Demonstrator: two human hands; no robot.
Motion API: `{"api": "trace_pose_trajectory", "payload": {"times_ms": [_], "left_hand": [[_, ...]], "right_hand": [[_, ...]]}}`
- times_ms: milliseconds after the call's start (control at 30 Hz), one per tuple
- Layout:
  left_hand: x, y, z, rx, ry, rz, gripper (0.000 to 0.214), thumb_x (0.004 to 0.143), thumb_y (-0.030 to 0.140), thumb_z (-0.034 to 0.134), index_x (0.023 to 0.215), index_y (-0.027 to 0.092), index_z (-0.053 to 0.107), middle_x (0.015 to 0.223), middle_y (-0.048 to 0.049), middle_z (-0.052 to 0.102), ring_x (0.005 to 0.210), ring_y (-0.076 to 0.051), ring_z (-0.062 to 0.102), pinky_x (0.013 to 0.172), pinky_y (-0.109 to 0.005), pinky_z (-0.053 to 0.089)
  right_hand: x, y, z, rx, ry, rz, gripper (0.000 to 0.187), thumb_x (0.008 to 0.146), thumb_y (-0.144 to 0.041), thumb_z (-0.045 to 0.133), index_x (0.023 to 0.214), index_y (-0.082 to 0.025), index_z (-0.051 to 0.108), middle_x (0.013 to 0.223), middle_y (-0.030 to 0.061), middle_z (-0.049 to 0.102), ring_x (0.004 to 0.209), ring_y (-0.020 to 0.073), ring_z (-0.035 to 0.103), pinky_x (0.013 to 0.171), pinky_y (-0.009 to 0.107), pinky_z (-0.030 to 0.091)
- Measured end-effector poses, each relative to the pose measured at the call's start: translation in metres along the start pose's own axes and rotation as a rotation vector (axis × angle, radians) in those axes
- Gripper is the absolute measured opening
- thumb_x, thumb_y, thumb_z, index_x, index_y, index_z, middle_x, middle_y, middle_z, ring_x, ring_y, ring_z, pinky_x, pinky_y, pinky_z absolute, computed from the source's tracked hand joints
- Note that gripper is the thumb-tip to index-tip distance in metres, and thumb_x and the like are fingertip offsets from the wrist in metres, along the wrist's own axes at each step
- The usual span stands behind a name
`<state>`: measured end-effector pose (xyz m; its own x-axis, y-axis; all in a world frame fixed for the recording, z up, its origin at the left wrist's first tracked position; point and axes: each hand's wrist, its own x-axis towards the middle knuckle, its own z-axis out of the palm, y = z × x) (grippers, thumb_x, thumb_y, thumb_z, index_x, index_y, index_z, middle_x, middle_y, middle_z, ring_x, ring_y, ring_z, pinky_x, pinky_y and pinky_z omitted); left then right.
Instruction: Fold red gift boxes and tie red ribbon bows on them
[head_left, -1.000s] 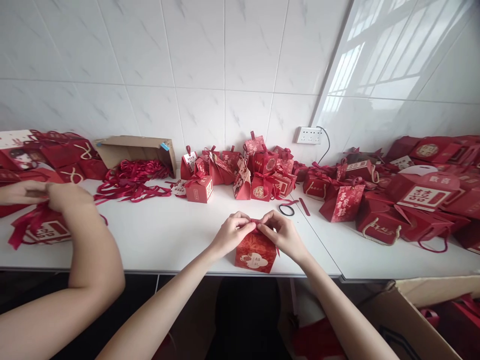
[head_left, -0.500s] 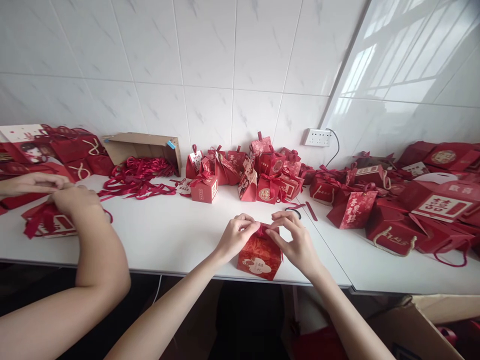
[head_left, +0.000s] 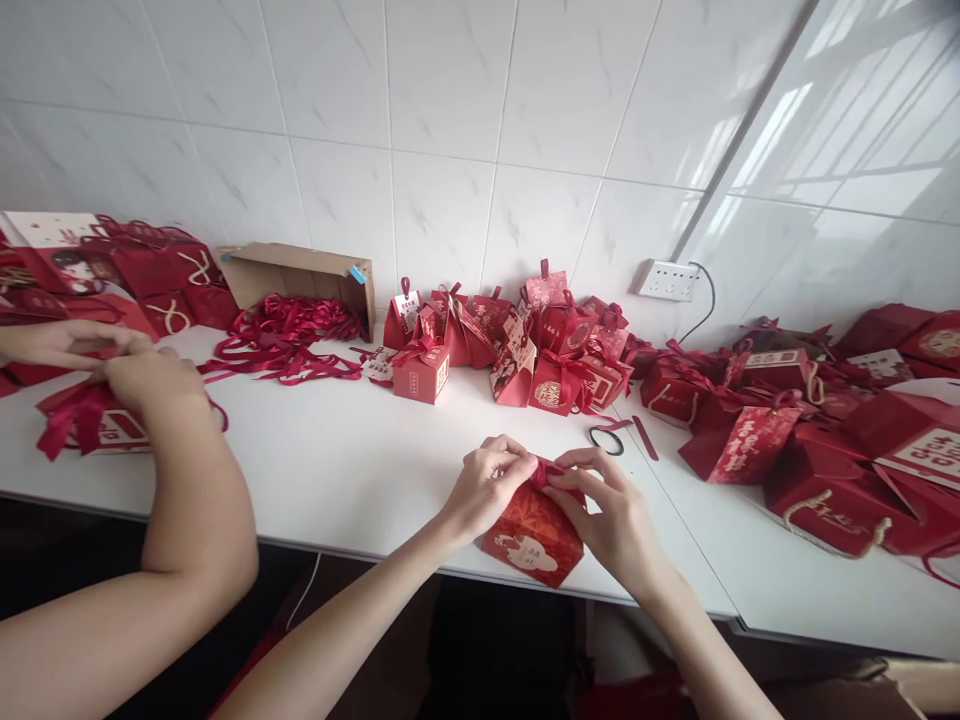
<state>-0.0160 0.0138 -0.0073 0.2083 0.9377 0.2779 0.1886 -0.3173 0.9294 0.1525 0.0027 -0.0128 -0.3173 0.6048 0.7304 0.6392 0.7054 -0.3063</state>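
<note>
A red patterned gift box (head_left: 536, 535) with a white cloud-shaped label stands at the table's front edge, slightly tilted in view. A dark red ribbon (head_left: 538, 476) is bunched at its top. My left hand (head_left: 491, 485) pinches the ribbon from the left, thumb and forefinger closed. From the right, my right hand (head_left: 607, 510) closes its thumb and fingers on the ribbon near the box's top edge. The fingertips partly hide the ribbon, so its knot or loop cannot be made out. A black ring (head_left: 606, 440) lies just beyond my right hand.
To the left, a co-worker's hands (head_left: 142, 375) work at another red box (head_left: 112, 430). A cardboard box (head_left: 300, 262) spills red ribbons (head_left: 281, 350). Several finished-looking boxes (head_left: 555, 385) stand along the wall, with more red boxes (head_left: 825, 490) at right. A power strip (head_left: 667, 280) hangs on the wall.
The view has shifted, and things at right appear lower. My fingers have moved closer together over the ribbon, the right ones now bent down at the top of the box.
</note>
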Motion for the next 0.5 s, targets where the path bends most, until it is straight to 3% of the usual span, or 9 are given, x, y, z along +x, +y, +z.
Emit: {"api": "trace_pose_trajectory", "payload": {"times_ms": [233,500], "left_hand": [[-0.007,-0.008,-0.004,0.016,0.207,0.075,0.04,0.085,0.033,0.046,0.048,0.018,0.049,0.076,-0.0018,0.06,0.079,-0.017,0.054,0.079,-0.031,0.039],[-0.01,-0.015,0.009,0.022,0.207,0.042,0.033,0.082,0.027,0.049,0.05,0.019,0.054,0.076,-0.0026,0.062,0.08,-0.018,0.055,0.086,-0.04,0.033]], "right_hand": [[0.013,-0.008,0.009,-0.096,-0.024,-0.143,0.015,0.087,-0.017,0.049,0.082,-0.02,0.063,0.087,0.007,0.062,0.072,0.0157,0.061,0.064,0.028,0.052],[-0.007,0.009,-0.001,-0.132,-0.098,-0.23,0.02,0.091,-0.027,0.045,0.093,-0.024,0.064,0.093,0.0067,0.065,0.069,0.014,0.066,0.057,0.02,0.053]]}}
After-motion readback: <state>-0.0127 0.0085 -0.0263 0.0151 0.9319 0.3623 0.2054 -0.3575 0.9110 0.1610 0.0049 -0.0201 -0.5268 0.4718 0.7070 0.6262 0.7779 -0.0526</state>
